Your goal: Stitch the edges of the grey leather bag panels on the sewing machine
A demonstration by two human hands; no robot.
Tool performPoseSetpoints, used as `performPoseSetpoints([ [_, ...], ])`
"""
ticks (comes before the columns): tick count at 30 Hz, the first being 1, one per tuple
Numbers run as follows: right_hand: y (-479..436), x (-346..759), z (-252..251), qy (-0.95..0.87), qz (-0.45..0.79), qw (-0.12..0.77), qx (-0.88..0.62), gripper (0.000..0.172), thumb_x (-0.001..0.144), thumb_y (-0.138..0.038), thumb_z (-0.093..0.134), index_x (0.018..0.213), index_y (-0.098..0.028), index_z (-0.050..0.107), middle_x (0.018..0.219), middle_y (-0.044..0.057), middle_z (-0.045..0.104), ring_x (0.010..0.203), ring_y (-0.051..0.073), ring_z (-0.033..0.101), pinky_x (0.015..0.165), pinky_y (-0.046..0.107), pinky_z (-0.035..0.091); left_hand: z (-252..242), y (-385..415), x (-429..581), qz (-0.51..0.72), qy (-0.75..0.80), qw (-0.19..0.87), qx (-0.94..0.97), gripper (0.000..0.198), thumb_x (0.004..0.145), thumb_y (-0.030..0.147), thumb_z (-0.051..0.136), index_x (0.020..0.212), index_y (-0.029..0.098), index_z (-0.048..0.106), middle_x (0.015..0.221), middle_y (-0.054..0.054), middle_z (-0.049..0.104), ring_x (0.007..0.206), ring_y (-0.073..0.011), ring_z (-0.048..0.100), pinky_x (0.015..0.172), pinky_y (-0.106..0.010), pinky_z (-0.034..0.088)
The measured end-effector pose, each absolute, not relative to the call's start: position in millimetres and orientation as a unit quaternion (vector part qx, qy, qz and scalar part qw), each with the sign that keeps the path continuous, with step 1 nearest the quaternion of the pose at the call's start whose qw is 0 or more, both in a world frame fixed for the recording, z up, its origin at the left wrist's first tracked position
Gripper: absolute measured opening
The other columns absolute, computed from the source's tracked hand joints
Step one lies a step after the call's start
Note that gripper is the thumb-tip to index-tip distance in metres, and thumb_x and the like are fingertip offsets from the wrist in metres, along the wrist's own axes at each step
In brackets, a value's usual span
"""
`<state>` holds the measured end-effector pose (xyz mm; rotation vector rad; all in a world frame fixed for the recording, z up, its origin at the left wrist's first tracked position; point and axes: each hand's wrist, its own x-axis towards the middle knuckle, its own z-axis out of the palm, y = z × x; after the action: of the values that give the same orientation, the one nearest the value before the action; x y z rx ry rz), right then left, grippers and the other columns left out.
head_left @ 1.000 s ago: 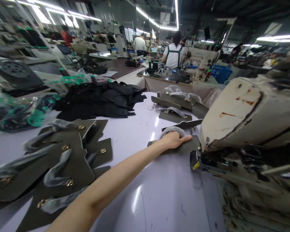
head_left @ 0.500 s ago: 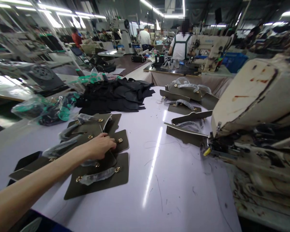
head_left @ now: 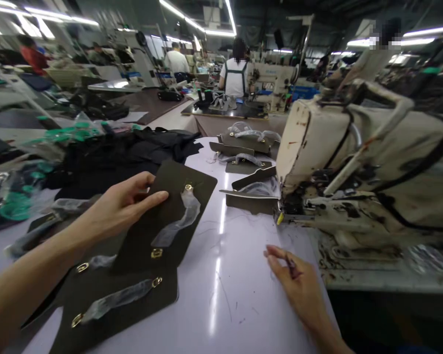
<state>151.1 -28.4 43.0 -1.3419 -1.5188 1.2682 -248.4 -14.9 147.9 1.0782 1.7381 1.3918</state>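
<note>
My left hand (head_left: 123, 204) grips the edge of a dark olive leather bag panel (head_left: 170, 216) and lifts it off the white table (head_left: 236, 295). The panel carries a plastic-wrapped handle (head_left: 179, 219) held by gold rings. A second such panel (head_left: 121, 305) lies flat under it. My right hand (head_left: 293, 280) rests on the table in front of the sewing machine (head_left: 354, 162), fingers loosely stretched, holding nothing. More olive panels (head_left: 247, 196) are stacked beside the machine's needle end.
A heap of black leather pieces (head_left: 125, 152) lies at the back left of the table, with bagged green parts (head_left: 15, 196) further left. More panels (head_left: 243, 142) sit at the far edge. Other people work at sewing stations (head_left: 234, 73) behind.
My left hand has picked one olive panel out of the left stack and raised it toward the middle. My right hand has come into view on the table. The view has swung right.
</note>
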Motion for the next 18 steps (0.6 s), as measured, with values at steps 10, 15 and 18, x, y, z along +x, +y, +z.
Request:
performPoseSetpoints([
  [10, -38, 96, 54, -0.455, 0.702, 0.407, -0.366, 0.040, 0.085, -0.052, 0.076, 0.077, -0.013, 0.073, 0.073, 0.005, 0.071, 0.071, 0.016, 0.066, 0.066, 0.023, 0.052, 98, 13, -132, 0.587, 0.547, 0.535, 0.266, 0.051, 0.065, 0.029, 0.089, 0.110, 0.025, 0.066, 0.091, -0.001, 0.077, 0.063, -0.0165, 0.072, 0.056, -0.027, 0.063],
  [15, -22, 102, 55, -0.404, 0.680, 0.454, -0.412, 0.037, 0.081, -0.050, 0.079, 0.072, -0.015, 0.069, 0.070, 0.003, 0.068, 0.066, 0.016, 0.064, 0.065, 0.025, 0.055, 77, 12, -93, 0.568, 0.514, 0.626, 0.146, 0.045, 0.068, 0.024, 0.085, 0.111, 0.025, 0.070, 0.101, -0.005, 0.080, 0.072, -0.0229, 0.076, 0.067, -0.037, 0.067],
  [18, -12, 106, 60, -0.396, 0.682, 0.462, -0.406, 0.032, 0.083, -0.047, 0.078, 0.079, -0.015, 0.073, 0.075, 0.004, 0.071, 0.070, 0.017, 0.066, 0.069, 0.027, 0.057, 71, 20, -73, 0.529, 0.543, 0.642, 0.112, 0.041, 0.066, 0.026, 0.087, 0.103, 0.021, 0.071, 0.087, -0.008, 0.080, 0.063, -0.0269, 0.074, 0.057, -0.041, 0.066],
])
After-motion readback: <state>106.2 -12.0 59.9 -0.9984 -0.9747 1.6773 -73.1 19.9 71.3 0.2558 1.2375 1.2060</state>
